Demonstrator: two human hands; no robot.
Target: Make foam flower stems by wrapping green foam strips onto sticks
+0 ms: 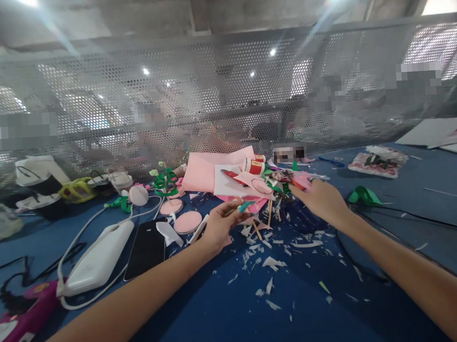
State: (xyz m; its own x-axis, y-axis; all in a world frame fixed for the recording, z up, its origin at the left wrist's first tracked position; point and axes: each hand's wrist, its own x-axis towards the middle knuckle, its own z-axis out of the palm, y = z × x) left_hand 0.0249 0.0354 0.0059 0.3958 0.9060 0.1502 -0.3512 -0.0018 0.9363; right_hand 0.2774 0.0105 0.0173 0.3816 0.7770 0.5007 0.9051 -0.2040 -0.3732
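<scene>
My left hand (218, 224) is over the middle of the blue table, fingers pinched on a small teal-green strip (246, 207). To its right, my right hand (318, 197) reaches into a heap of craft scraps. Its fingers are closed near something red and pink, too blurred to make out. Before the hands lie pink paper sheets (201, 173), a white sheet (222, 184) and red-and-white cylinders (253, 166). Thin wooden sticks (270, 213) poke out between the hands. Two pink discs (188, 222) lie left of my left hand.
A white power bank (98, 259) with a cable, a black phone (146, 248) and a purple power strip (26, 320) occupy the left. Paper scraps (273, 263) litter the centre. Green ribbon (365, 195) and a black cord (420, 215) lie right. Perforated metal screen (208, 89) stands behind.
</scene>
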